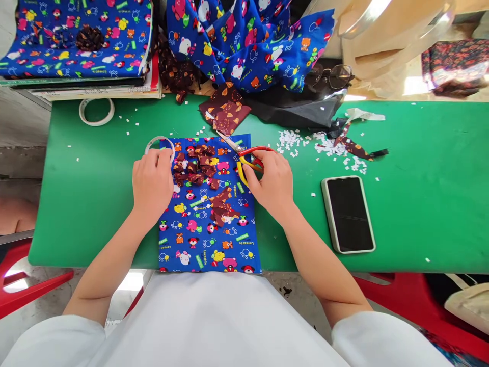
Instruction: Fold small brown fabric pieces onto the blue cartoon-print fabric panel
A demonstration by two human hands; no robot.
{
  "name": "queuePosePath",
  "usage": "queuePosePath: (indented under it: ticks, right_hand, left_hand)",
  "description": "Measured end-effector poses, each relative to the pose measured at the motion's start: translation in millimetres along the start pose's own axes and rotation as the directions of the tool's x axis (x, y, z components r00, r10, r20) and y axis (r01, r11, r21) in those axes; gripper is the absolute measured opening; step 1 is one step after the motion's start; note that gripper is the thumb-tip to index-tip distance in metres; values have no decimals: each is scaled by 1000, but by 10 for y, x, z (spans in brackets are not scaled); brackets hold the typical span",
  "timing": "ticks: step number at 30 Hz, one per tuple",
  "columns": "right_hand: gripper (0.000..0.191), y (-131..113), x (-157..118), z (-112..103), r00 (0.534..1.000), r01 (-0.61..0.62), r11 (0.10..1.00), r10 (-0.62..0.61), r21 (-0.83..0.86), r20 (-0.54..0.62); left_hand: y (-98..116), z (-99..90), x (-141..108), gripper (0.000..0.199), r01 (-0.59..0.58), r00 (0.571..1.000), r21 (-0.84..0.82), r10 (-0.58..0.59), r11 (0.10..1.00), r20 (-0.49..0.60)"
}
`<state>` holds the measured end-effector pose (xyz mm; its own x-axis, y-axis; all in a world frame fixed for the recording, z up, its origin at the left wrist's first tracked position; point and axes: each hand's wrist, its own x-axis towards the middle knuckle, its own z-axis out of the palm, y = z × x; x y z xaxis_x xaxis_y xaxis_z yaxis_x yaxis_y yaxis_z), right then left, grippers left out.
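My left hand (pixel 153 178) has its fingers closed on a roll of tape (pixel 159 138) at the upper left edge of a blue cartoon-print fabric piece (pixel 210 255). In my right hand (pixel 273 181) is a pair of scissors (pixel 250 151) with red and yellow handles. Its blades point up and to the left, over the fabric's upper right corner. Cut brown patterned fabric pieces (pixel 196 165) lie clustered on the blue fabric between my hands. Just below them is a brown fabric piece with cut strips (pixel 222 208). A brown square of fabric (pixel 225 109) touches the blade tips.
On the green table (pixel 420 204) lie a phone (pixel 349 214), white paper bits (pixel 332 145) and a second tape roll (pixel 97 122). Crumpled blue fabric (pixel 248 46), a black bag (pixel 298 109) and glasses (pixel 338 76) are at the back. Fabric-topped books (pixel 103 93) stand back left.
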<state>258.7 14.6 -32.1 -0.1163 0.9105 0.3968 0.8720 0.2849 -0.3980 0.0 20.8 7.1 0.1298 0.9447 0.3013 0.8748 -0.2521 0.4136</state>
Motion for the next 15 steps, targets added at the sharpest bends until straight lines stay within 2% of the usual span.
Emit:
queuePosePath:
  ticks: [4, 7, 9, 11, 13, 15]
  right_hand:
    - [20, -32, 28, -51, 1000, 18, 999, -18, -36, -16]
    - [13, -109, 62, -156, 990, 136, 991, -135, 18, -31]
    - [8, -181, 64, -214, 954, 287, 947, -296, 143, 45]
    - [6, -260, 40, -237, 882, 379, 884, -434, 272, 182]
    - [10, -331, -5, -222, 843, 409, 871, -475, 274, 253]
    - [14, -379, -50, -184, 829, 432, 872, -484, 228, 280]
  left_hand:
    - [67, -3, -12, 16, -42, 999, -66, 40, 997, -37]
    - [174, -26, -36, 14, -141, 988, -103, 133, 985, -77]
    - [257, -38, -62, 12, -217, 975, -160, 207, 963, -76]
    - [332, -40, -95, 11, -259, 966, -267, 255, 928, -50]
    - [392, -33, -129, 9, -254, 963, -356, 268, 899, -12]
    - [433, -23, -158, 8, -216, 964, -435, 262, 874, 47]
